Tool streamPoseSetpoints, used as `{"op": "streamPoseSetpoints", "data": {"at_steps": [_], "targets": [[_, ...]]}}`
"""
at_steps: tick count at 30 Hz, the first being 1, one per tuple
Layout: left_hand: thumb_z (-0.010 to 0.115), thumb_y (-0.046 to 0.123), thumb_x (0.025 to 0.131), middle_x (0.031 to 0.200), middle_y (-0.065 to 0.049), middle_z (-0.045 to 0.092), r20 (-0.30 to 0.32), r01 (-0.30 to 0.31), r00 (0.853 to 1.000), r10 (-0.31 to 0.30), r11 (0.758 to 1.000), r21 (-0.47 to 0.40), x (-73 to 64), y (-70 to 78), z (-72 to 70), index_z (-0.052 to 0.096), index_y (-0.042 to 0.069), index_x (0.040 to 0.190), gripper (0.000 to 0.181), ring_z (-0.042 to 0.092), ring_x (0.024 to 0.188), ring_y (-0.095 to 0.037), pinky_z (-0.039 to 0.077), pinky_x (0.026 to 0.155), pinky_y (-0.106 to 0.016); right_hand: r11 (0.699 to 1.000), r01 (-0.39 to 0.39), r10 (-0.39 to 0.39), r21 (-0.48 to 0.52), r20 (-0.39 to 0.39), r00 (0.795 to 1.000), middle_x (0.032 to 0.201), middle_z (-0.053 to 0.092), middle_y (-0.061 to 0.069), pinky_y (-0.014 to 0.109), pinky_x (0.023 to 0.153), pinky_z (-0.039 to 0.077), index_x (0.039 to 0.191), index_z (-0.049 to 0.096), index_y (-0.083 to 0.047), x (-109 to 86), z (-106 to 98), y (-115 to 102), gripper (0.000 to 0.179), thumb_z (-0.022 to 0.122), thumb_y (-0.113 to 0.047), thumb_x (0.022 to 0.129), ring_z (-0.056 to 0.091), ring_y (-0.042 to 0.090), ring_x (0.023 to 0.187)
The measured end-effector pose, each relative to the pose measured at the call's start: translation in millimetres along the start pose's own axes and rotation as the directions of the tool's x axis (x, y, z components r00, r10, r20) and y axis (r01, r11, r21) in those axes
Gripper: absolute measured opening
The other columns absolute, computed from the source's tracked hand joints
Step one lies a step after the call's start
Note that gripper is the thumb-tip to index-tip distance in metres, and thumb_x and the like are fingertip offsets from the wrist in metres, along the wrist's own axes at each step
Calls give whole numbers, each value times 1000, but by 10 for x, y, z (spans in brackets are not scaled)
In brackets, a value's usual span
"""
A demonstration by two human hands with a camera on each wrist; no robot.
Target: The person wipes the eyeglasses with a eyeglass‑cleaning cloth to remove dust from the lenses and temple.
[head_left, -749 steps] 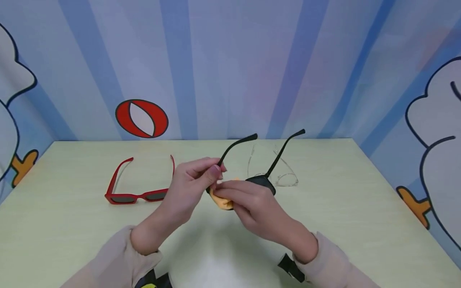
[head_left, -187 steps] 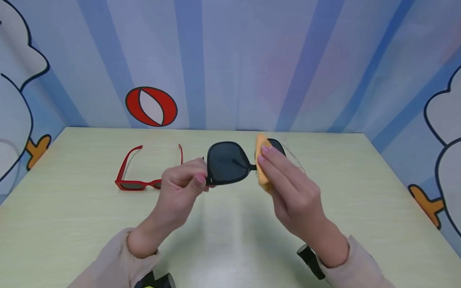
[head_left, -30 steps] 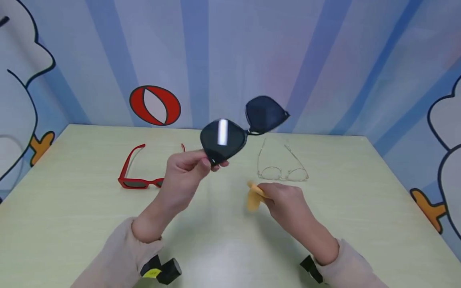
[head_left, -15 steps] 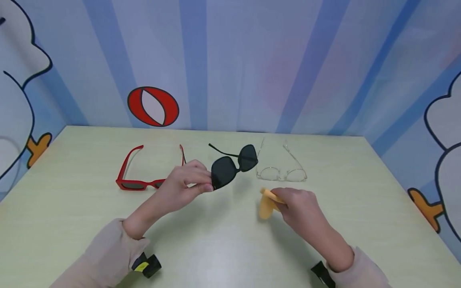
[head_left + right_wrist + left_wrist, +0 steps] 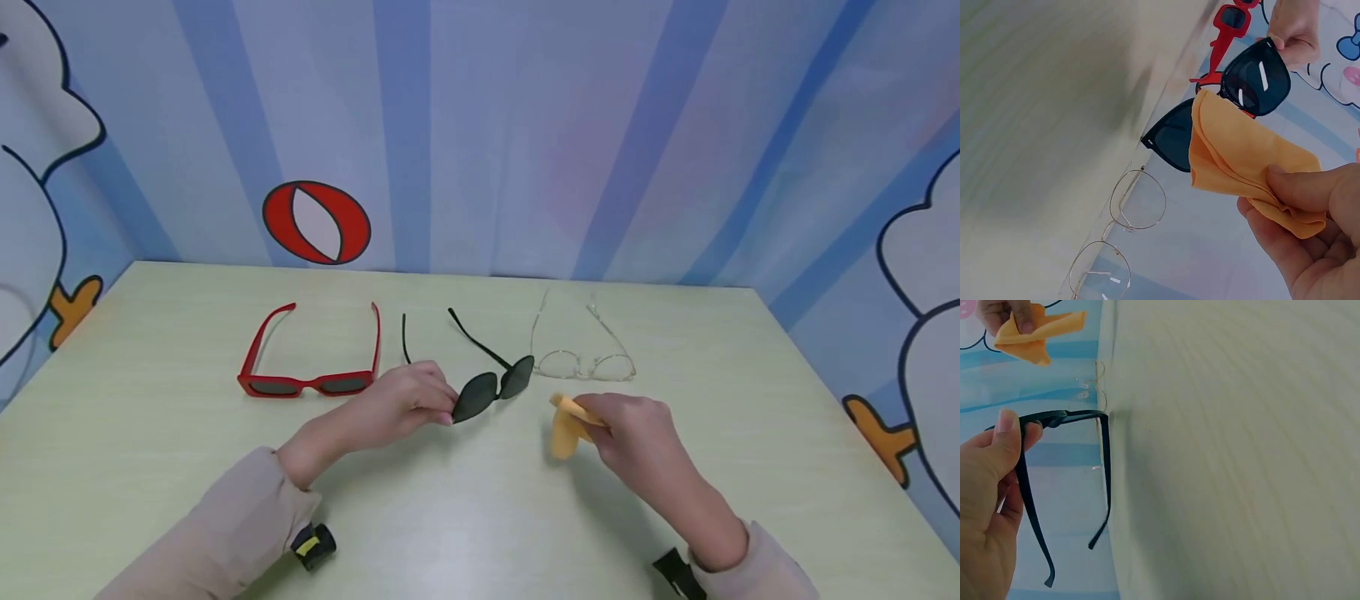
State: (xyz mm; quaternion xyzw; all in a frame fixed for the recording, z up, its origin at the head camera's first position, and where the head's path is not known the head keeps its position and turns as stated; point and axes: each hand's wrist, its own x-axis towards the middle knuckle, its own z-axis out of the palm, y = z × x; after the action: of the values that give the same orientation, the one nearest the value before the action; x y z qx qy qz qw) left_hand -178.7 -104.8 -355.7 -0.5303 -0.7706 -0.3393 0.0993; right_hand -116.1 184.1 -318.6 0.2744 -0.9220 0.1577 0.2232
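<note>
My left hand (image 5: 401, 400) pinches the black sunglasses (image 5: 476, 398) at one outer corner of the frame. Their temples are unfolded and point toward the back, and the frame tilts low over the table. In the left wrist view thumb and fingers close on the sunglasses (image 5: 1054, 419) near a hinge. To the right, my right hand (image 5: 637, 433) pinches a folded orange cloth (image 5: 567, 425) between thumb and fingers, and the cloth hangs apart from the sunglasses. The right wrist view has the cloth (image 5: 1241, 156) overlapping part of the dark lenses.
Red sunglasses (image 5: 307, 386) stand unfolded on the table left of my left hand. Thin wire-framed glasses (image 5: 588, 375) lie behind the cloth at the right. A blue striped backdrop (image 5: 480, 133) rises behind the pale table (image 5: 480, 533).
Earlier the cloth was against the black sunglasses; they have since parted. Over the last second my left hand has lowered the sunglasses toward the table, while the right hand has shifted slightly right with the cloth.
</note>
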Motion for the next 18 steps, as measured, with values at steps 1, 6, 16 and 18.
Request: {"op": "streamPoseSetpoints", "data": {"at_steps": [1,6,16,18], "targets": [[74,3,76,84,1,69,17,16,1000,-16,1000,5,-15,-20,-1,73,5,82,7,55,83,-15,48,74,-26,1000,0,0,3,0,1000,69,67,1,21,45,40,78,68,-10,-1,0,2,19,80,2,67,52,6,50],[73,4,79,86,2,67,128,149,981,-148,989,3,-82,-109,-7,71,7,81,4,56,89,-15,48,81,-30,1000,5,-5,13,-7,1000,69,67,1,21,45,40,78,69,-10,-7,-1,11,19,80,2,67,53,7,51],[70,0,80,90,-2,64,121,343,922,-368,921,185,-33,-135,-9,68,7,79,8,58,83,-15,49,76,-31,999,32,-32,16,-10,999,71,68,0,23,47,44,79,70,-9,-20,13,51,21,81,3,65,59,11,54],[70,-2,79,83,-1,63,97,379,908,-407,899,220,-16,-139,-11,67,6,77,9,56,77,-14,49,71,-29,1000,24,-24,17,-4,1000,71,68,1,23,47,44,80,70,-8,-27,12,66,22,81,4,64,60,11,54]]}}
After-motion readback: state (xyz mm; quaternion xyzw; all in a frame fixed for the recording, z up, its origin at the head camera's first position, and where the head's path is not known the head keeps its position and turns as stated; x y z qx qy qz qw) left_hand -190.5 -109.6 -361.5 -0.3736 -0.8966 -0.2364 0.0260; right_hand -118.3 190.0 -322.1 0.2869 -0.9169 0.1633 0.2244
